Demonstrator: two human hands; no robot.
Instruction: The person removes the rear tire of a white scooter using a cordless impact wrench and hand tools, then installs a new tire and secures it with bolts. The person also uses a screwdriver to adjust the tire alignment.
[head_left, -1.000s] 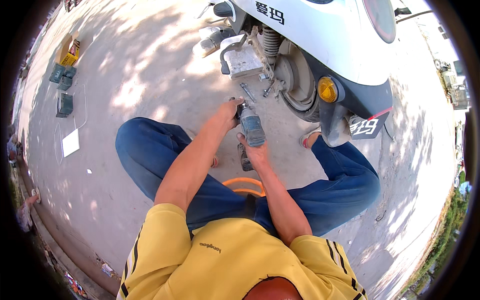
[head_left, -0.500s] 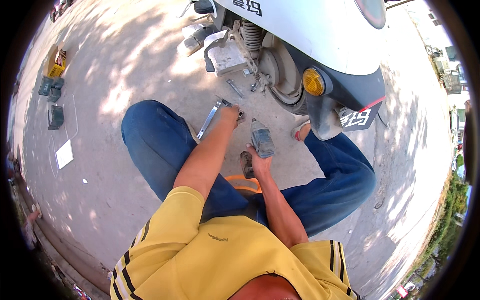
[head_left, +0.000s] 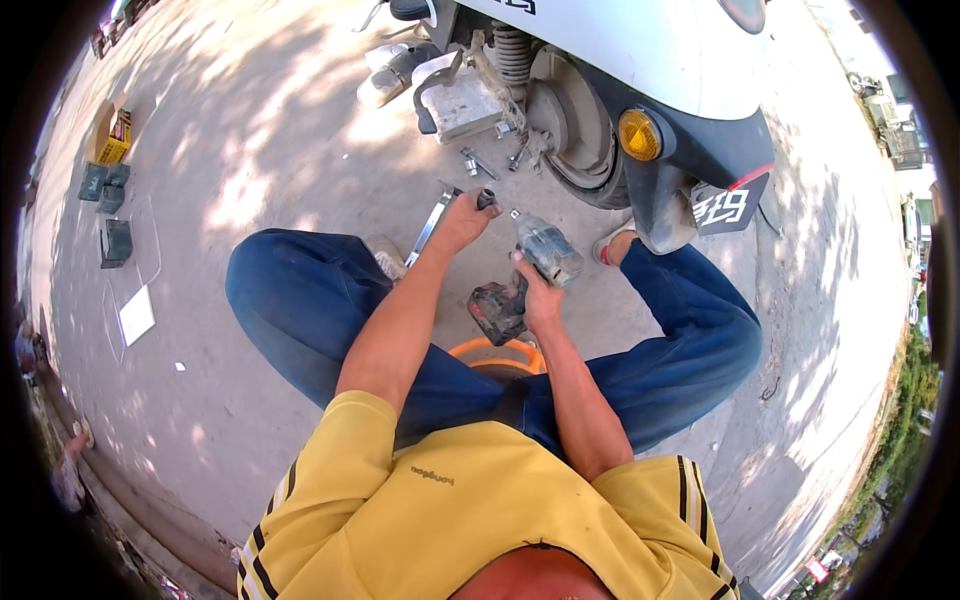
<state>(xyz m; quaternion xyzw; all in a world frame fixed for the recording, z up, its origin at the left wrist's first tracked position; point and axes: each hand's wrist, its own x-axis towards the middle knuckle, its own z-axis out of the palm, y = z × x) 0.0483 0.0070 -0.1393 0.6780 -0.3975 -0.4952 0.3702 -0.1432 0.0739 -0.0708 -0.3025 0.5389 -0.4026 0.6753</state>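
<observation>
Nearest, between the knees: orange ring [head_left: 466, 347], partly covered by blue trousers [head_left: 660, 410]. Just beyond: right hand [head_left: 542, 298], with fingers wrapped firmly round the grip of a dusty power driver [head_left: 548, 250]. Points far and slightly left, dark base jutting left; apparently held so to balance the weight and leave the nose unobstructed.

Slightly farther, to the left: left hand [head_left: 465, 222], with fingers curled in, almost no gap, on a dark socket [head_left: 487, 199]. Sits just beside the driver's bare nose, not touching; probably pinched by the side to keep an end exposed. By the left wrist: silver wrench [head_left: 428, 228], slanting; cannot tell whether grounded or touching the hand.

Farther, on the ground: loose bolts [head_left: 485, 166] near the wheel [head_left: 590, 192], likely left there for easy reach. Farthest: white scooter [head_left: 650, 60], wheel side uncovered, probably for access.
</observation>
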